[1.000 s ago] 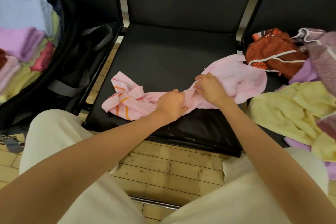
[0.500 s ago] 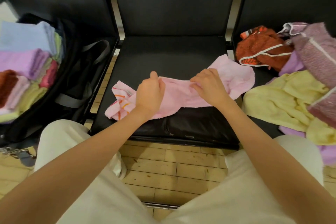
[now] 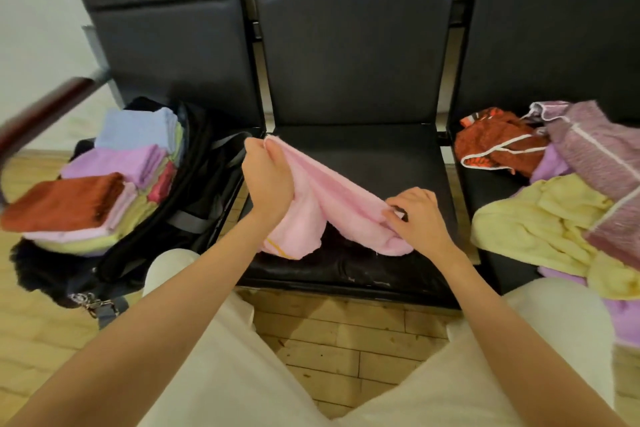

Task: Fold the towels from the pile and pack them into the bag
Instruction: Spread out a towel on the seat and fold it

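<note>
Left hand [image 3: 268,180] up at about ten o'clock over the middle seat [image 3: 374,152], fingers curled round one corner of the pink towel [image 3: 332,204] and lifting it clear. Right hand [image 3: 417,215] sits lower, at four o'clock on the same seat, pinching the far edge down near the cushion. The towel runs on a slant between them, sagging in the middle, with its loose end bunched on the front of the seat.

The job right now, I'd say, is opening the cloth out flat before the first fold. To do it well: find the true corners (the right hand looks to have a gathered edge, not a clean corner), pull both hands apart until the sag goes, then lay it flat on the seat and bring edge to edge. Terry cloth clings to itself, so a small shake should free the bunched part.

Round about: the bag [image 3: 166,218] lies open on the left seat at nine o'clock, folded towels [image 3: 114,184] stacked in it, a rust-red one on top nearest us, lilac and blue behind. That stack sits high, so the next one wants a level spot or it may slide off. The pile [image 3: 554,201] waits on the right seat at three o'clock: rust, mauve and yellow pieces tangled together, the yellow one reaching toward the middle seat, near the right hand. It could get caught up in the spread, and the seat is none too wide for a towel laid fully open.
</note>
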A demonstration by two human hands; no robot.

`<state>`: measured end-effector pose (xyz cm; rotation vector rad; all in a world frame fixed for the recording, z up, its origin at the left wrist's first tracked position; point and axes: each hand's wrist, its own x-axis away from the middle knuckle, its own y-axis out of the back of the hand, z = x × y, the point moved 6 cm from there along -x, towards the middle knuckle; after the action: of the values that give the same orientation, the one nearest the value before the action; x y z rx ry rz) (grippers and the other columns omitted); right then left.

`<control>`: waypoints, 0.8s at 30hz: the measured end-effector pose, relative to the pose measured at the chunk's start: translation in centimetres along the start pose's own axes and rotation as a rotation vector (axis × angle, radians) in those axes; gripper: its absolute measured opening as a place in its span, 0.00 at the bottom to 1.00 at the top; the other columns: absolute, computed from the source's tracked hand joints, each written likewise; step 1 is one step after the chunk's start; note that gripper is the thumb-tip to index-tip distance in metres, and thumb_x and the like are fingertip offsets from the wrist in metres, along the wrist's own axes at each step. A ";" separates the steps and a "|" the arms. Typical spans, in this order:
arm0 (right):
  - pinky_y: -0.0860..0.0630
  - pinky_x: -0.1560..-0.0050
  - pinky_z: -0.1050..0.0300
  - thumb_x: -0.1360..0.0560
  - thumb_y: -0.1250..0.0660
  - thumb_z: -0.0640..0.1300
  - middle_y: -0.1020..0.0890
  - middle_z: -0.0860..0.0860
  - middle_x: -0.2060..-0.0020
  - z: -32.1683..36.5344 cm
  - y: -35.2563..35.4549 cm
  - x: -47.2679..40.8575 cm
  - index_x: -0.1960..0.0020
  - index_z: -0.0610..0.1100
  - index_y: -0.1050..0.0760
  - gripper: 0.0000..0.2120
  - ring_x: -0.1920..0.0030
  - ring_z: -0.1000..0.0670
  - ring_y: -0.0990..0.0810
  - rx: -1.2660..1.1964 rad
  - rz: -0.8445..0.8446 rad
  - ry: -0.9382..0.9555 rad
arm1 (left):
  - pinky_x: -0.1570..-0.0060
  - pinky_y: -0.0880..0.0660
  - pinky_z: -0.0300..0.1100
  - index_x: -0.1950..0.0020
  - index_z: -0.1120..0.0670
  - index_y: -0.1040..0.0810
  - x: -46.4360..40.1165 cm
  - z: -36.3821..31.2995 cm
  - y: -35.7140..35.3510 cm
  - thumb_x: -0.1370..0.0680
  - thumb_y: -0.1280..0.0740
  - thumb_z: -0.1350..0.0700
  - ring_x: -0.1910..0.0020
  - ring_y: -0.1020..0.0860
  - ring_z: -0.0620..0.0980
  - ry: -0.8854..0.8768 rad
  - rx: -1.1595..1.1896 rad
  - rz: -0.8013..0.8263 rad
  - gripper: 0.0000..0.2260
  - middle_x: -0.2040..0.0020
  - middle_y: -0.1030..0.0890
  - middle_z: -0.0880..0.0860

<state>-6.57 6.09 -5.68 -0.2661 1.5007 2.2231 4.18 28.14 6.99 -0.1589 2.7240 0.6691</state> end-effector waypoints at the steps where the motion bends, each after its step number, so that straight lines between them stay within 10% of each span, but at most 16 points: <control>1: 0.35 0.46 0.54 0.27 0.30 0.41 0.16 0.48 0.58 0.3 0.1 0.1 0.53 0.43 0.17 0.05 0.52 0.47 0.21 -0.034 0.015 -0.008 | 0.68 0.31 0.27 0.52 0.59 0.34 -0.2 -0.8 0.3 0.17 0.46 0.59 0.69 0.31 0.40 0.033 0.058 -0.015 0.06 0.64 0.33 0.46; 11: 0.29 0.62 0.65 0.22 0.37 0.40 0.23 0.51 0.59 -1.5 1.1 0.3 0.45 0.45 0.30 0.06 0.61 0.53 0.23 -0.604 -0.011 -0.445 | 0.74 0.22 0.40 0.44 0.57 0.32 -2.0 -3.1 -1.8 0.16 0.48 0.57 0.74 0.19 0.47 0.166 0.270 0.150 0.07 0.60 0.21 0.57; 17: 0.24 0.61 0.57 0.22 0.37 0.37 0.23 0.49 0.61 -3.2 -1.2 1.4 0.45 0.44 0.34 0.08 0.62 0.46 0.20 -0.450 0.273 -0.467 | 0.51 0.20 0.54 0.49 0.53 0.31 -2.9 4.5 -5.1 0.17 0.45 0.55 0.54 0.18 0.59 0.421 0.157 0.174 0.04 0.49 0.20 0.59; 24: 0.23 0.48 0.51 0.23 0.36 0.38 0.22 0.50 0.56 -3.9 -4.0 1.6 0.54 0.47 0.28 0.04 0.54 0.47 0.21 -0.164 0.469 -0.369 | 0.52 0.20 0.54 0.48 0.53 0.31 -2.7 8.6 -6.6 0.18 0.45 0.53 0.54 0.18 0.58 0.425 0.049 0.179 0.06 0.50 0.19 0.58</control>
<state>-6.50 4.17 -11.15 0.4741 1.2712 2.5731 10.41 26.41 -2.17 -0.0487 3.1894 0.6808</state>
